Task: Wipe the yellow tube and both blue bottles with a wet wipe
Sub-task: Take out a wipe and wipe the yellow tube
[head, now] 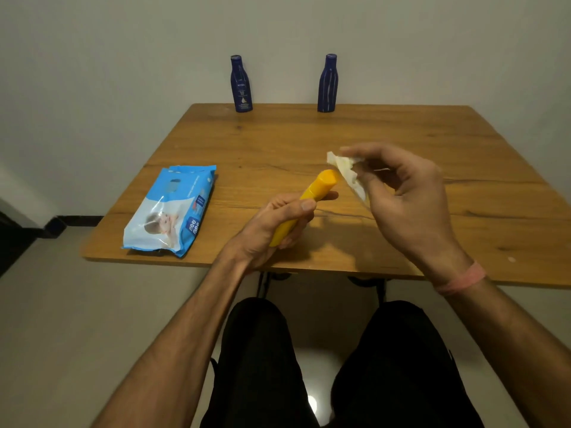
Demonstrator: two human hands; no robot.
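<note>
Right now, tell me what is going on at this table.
A seated person grips a yellow tube in the left hand and pinches a crumpled wet wipe in the right hand, right by the tube's cap end. Two blue bottles stand at the table's far edge. The wipes pack lies to the left.

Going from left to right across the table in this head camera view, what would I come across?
Blue-and-white plastic pack of wet wipes → left hand holding the yellow plastic tube → right hand pinching a crumpled white wipe. The two bottles overlap this span.
</note>
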